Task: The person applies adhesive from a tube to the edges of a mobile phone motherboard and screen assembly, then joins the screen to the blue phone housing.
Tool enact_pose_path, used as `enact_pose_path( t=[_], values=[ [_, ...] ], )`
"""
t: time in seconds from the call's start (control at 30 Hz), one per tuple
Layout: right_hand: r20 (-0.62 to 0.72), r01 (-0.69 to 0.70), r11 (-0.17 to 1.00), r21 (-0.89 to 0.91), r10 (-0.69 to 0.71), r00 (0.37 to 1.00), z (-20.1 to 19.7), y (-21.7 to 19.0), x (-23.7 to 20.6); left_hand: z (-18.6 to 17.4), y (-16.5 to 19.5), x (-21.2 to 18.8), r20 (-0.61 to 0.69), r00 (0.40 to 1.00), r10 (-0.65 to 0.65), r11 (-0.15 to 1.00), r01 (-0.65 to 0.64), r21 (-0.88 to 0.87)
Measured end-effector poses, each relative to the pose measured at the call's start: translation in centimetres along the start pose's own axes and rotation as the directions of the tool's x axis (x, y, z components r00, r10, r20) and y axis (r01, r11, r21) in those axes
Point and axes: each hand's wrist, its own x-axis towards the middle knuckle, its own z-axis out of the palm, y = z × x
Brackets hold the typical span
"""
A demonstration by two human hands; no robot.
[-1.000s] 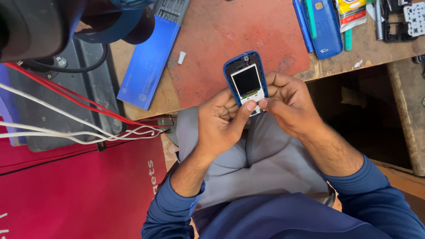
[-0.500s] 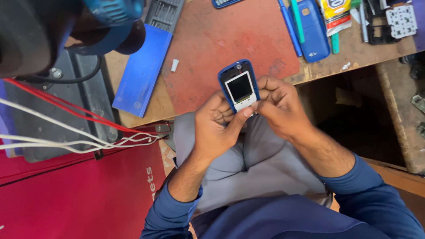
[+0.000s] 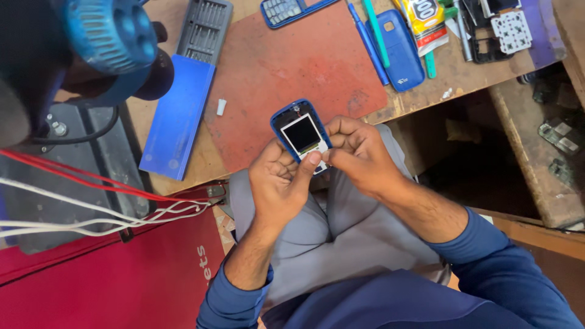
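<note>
Both the left hand (image 3: pixel 277 183) and right hand (image 3: pixel 356 152) pinch the opened blue phone (image 3: pixel 300 131) (light, probably fragile; bare screen exposed) by its lower edges; best gripped by the frame.

The phone (image 3: pixel 301 134) sits between the left hand (image 3: pixel 281 183) and right hand (image 3: pixel 356 152), over the lap, at the mat's (image 3: pixel 286 73) near edge. A tray (image 3: pixel 178 116) lies left of the mat; another phone (image 3: pixel 399 49) lies right.
</note>
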Motion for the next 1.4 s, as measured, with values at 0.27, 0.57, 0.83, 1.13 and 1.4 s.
enact_pose_path(
  t=[0.27, 0.57, 0.83, 1.13, 1.4],
  values=[
    [-0.007, -0.007, 1.000, -0.018, 0.007, 1.000, -0.04, 0.12, 0.07, 0.10, -0.01, 0.17, -0.006, 1.000, 0.005, 1.000, -0.005, 0.003],
    [-0.003, -0.005, 1.000, -0.005, 0.005, 1.000, -0.04, 0.16, 0.29, -0.02, -0.18, 0.22, 0.002, 1.000, 0.009, 1.000, -0.009, 0.005],
    [-0.023, -0.021, 1.000, 0.007, 0.021, 1.000, 0.17, 0.18, 0.40, -0.31, -0.51, 0.46, -0.006, 1.000, -0.011, 1.000, 0.011, 0.018],
    [-0.022, -0.020, 1.000, 0.000, 0.020, 1.000, 0.18, 0.13, 0.39, -0.42, -0.79, 0.42, -0.005, 1.000, -0.006, 1.000, 0.006, 0.016],
    [-0.034, -0.033, 0.999, 0.004, 0.033, 0.999, 0.12, 0.28, 0.37, -0.42, -0.85, 0.48, 0.005, 1.000, 0.001, 1.000, -0.001, 0.018]
  ],
)
